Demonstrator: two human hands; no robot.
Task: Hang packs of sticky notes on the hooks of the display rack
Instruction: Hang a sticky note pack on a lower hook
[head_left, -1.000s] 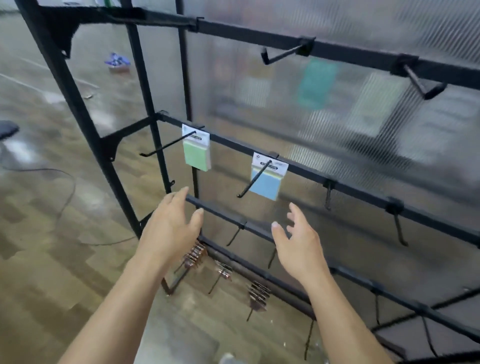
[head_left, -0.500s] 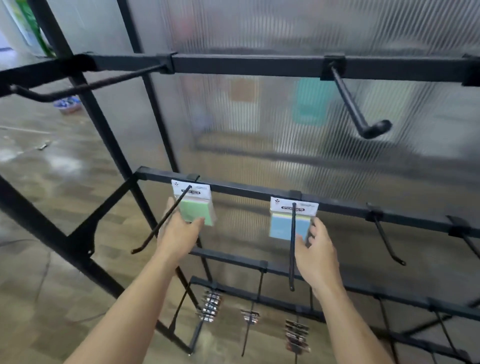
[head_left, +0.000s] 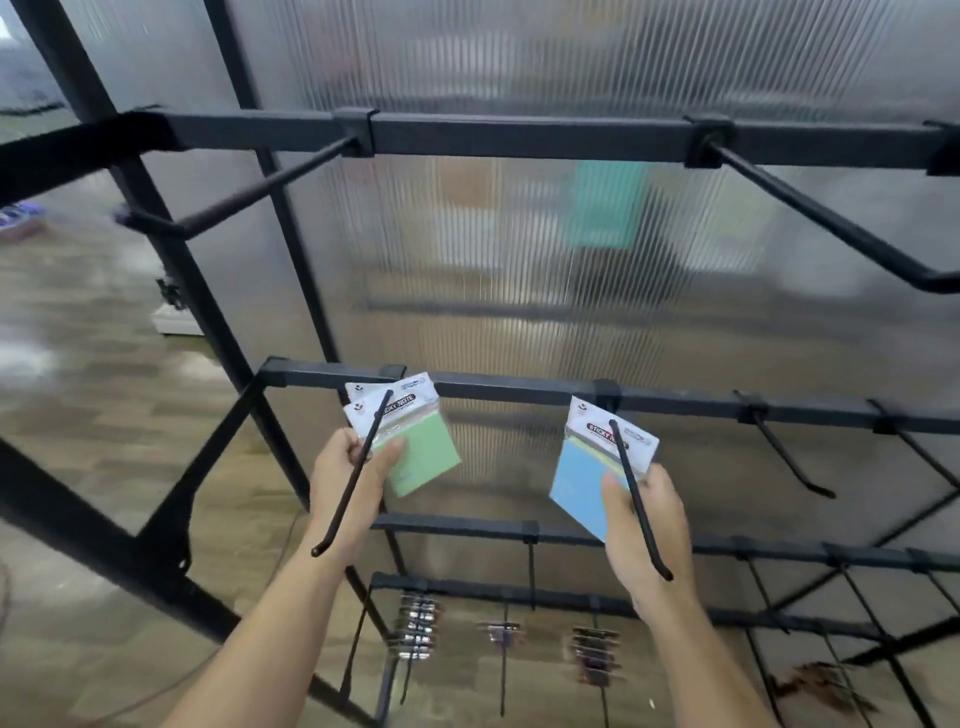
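- A person's left hand (head_left: 348, 483) pinches a green pack (head_left: 426, 457) of sticky notes, thumb on the front and fingers curled behind it. The pack is threaded on the left hook (head_left: 363, 452) of a black display rack (head_left: 519, 136).
- The right hand (head_left: 649, 525) has the same closed grip on a blue pack (head_left: 576, 483), thumb across its face. The right hook (head_left: 636, 499) runs through the pack's white header card.
- Both packs sit high on their hooks, close to the middle rail, and each is tilted rather than hanging straight. The hands appear to be steadying them and guiding them along the rods so that the punched holes do not snag.
- Each hand holds its pack near the header. That is probably because the header is the part that rides on the hook.
- Both headers carry a dark oval label. It reads "STICKY NOTE" on the blue pack and is partly crossed by the hook on the green one. The smaller print and a round logo are too blurred to read.
- A second white header shows just behind the green pack. Whether it belongs to another pack cannot be told.
- The other hooks on the upper and middle rails hold nothing, so most of the job appears to be ahead.
- Metal clips (head_left: 415, 623) hang on the lowest hooks, in front of a ribbed translucent panel (head_left: 519, 260).
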